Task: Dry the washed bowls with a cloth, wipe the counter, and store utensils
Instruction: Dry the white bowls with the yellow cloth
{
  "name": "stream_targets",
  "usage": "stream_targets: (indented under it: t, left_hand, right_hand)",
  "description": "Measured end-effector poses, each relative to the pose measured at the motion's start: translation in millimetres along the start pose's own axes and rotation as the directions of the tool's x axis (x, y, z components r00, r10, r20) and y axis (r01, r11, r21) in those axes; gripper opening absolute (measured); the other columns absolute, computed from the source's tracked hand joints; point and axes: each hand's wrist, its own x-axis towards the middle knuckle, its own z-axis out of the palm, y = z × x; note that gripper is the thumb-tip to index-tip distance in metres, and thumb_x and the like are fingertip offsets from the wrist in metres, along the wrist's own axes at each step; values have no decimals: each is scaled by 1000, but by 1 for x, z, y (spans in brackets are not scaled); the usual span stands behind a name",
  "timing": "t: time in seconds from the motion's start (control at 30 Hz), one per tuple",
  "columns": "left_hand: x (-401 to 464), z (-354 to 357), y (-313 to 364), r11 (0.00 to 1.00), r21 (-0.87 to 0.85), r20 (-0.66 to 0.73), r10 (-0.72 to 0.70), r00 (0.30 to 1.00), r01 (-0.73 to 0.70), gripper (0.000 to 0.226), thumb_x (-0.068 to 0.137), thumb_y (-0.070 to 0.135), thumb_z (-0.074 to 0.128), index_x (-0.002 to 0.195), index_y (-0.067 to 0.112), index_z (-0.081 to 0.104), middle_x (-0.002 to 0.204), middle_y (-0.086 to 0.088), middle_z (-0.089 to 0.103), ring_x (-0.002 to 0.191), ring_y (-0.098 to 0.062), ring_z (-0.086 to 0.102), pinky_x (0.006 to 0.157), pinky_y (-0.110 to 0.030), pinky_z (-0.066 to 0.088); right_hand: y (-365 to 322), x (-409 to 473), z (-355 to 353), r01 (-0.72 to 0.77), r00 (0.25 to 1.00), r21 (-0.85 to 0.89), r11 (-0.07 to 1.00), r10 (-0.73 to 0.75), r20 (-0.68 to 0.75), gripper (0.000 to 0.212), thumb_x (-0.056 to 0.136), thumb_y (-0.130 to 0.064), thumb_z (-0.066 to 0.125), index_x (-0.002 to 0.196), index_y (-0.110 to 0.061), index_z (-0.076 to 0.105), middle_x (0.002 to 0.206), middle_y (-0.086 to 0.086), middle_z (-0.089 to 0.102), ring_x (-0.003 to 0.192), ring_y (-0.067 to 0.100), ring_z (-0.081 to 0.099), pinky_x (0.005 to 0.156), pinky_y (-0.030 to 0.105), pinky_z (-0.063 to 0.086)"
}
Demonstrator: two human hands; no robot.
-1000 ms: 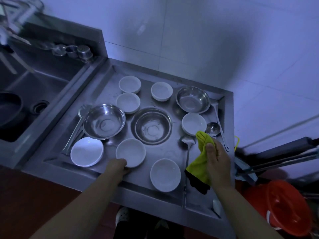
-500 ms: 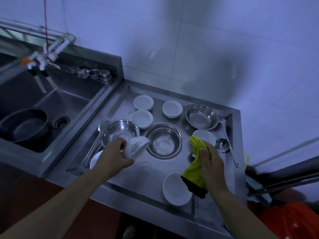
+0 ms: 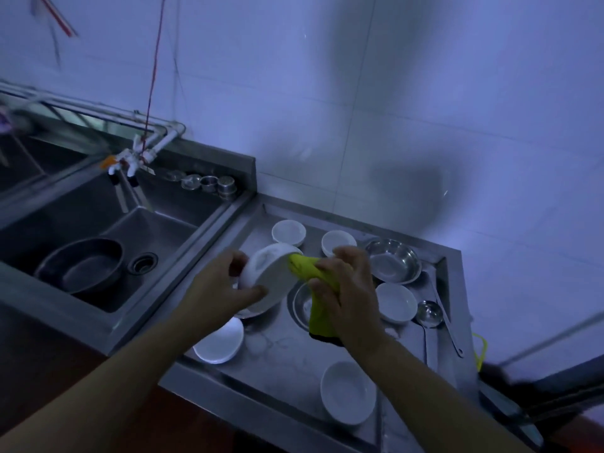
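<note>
The left hand [image 3: 219, 289] grips a white ceramic bowl [image 3: 269, 276] by its rim, tilted on edge above the steel counter [image 3: 287, 361]. The right hand [image 3: 348, 289] clutches a yellow cloth [image 3: 310, 273], bunched and pressed against the bowl's upper edge. Below lie more white bowls [image 3: 348, 392], steel bowls [image 3: 394, 260] and a ladle [image 3: 429, 313]; a dark pan [image 3: 80, 269] sits in the sink [image 3: 163, 230].

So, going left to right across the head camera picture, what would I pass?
Dark pot in the sink → sink drain → left hand → white bowl it holds → yellow cloth → right hand → steel bowl → small ladle.
</note>
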Motion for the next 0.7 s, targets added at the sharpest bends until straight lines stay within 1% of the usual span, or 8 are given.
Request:
stream_targets:
  t: [0.13, 0.2, 0.27, 0.33, 0.4, 0.47, 0.53, 0.7]
  left_hand:
    - [3, -3, 25, 963, -262, -74, -77, 994, 55, 27, 76, 17, 73, 86, 30, 52, 84, 3, 62, 71, -7, 62, 50, -15, 47]
    - [4, -6, 39, 882, -462, -62, -134, 989, 91, 14, 85, 14, 63, 90, 22, 52, 90, -9, 61, 74, -19, 64, 48, -21, 51]
    - [6, -10, 49, 831, -547, -80, -171, 982, 101, 9, 90, 14, 55, 93, 22, 51, 95, -12, 58, 79, -25, 63, 50, -29, 54]
    - [7, -11, 58, 810, -580, -94, -177, 980, 91, 11, 92, 18, 51, 97, 28, 51, 99, -9, 58, 85, -26, 62, 57, -38, 57]
    - [6, -8, 66, 806, -589, -116, -160, 980, 61, 11, 90, 27, 49, 97, 36, 52, 100, -5, 59, 87, -24, 60, 59, -37, 55]
    - [5, -6, 72, 809, -587, -141, -126, 982, 19, 16, 84, 34, 46, 98, 40, 53, 102, 0, 59, 90, -20, 59, 62, -31, 51]
    - [4, -4, 76, 801, -598, -138, -98, 986, -4, 17, 92, 30, 45, 102, 40, 54, 107, 2, 59, 95, -20, 58, 67, -33, 51]
    - [2, -12, 82, 841, -540, -49, 6, 999, -32, 31, 81, 35, 44, 107, 36, 60, 107, 4, 64, 99, -16, 60, 80, -36, 52]
  right_hand:
    - [-23, 32, 6, 385, 915, -273, 882, -403, -13, 30, 88, -37, 59, 90, -11, 74, 105, 10, 57, 96, 27, 54, 79, 33, 45]
    - [-31, 42, 9, 448, 884, -415, 792, -463, 70, 27, 87, -38, 59, 88, -16, 75, 99, 7, 67, 94, 30, 63, 76, 37, 49]
    - [-38, 43, 9, 438, 891, -471, 766, -439, 115, 24, 86, -36, 59, 88, -19, 75, 99, 1, 71, 96, 26, 65, 79, 36, 48]
    - [-44, 36, 8, 426, 901, -452, 784, -412, 135, 26, 89, -35, 54, 91, -19, 74, 100, -2, 70, 98, 23, 65, 84, 36, 43]
    - [-51, 25, 10, 432, 901, -388, 814, -406, 152, 31, 93, -34, 46, 100, -18, 72, 104, -1, 70, 100, 22, 63, 90, 38, 38]
    - [-60, 14, 12, 452, 892, -330, 829, -419, 169, 33, 92, -32, 49, 115, -17, 67, 113, -1, 68, 107, 20, 60, 97, 39, 36]
    - [-64, 10, 13, 480, 877, -306, 822, -447, 173, 41, 87, -29, 55, 126, -17, 61, 116, -2, 66, 109, 19, 58, 100, 42, 37]
    - [-50, 25, -5, 701, 704, -374, 607, -672, 230, 36, 93, -27, 52, 127, -15, 59, 115, 0, 67, 110, 17, 59, 107, 41, 32]
